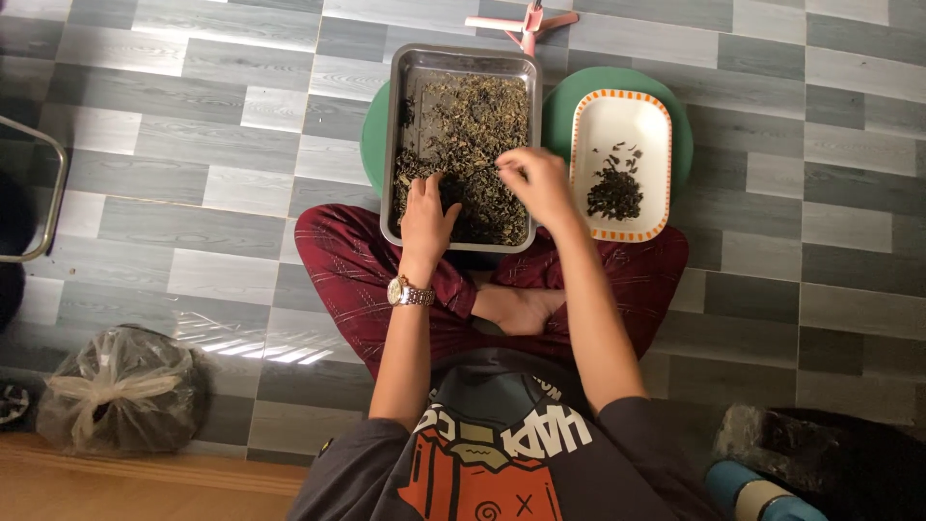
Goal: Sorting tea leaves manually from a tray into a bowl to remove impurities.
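A rectangular metal tray holds a spread of dried dark leaves. My left hand, with a wristwatch on its wrist, rests flat on the leaves at the tray's near left, fingers apart. Over the tray's right side, my right hand has its fingers pinched together; whether a leaf is between them cannot be seen. To the right sits a white oblong dish with an orange rim, holding a small heap of darker leaves.
Tray and dish rest on green round stools over my crossed legs in red trousers. A tied plastic bag lies at the lower left, a dark bag at the lower right, a pink object beyond the tray.
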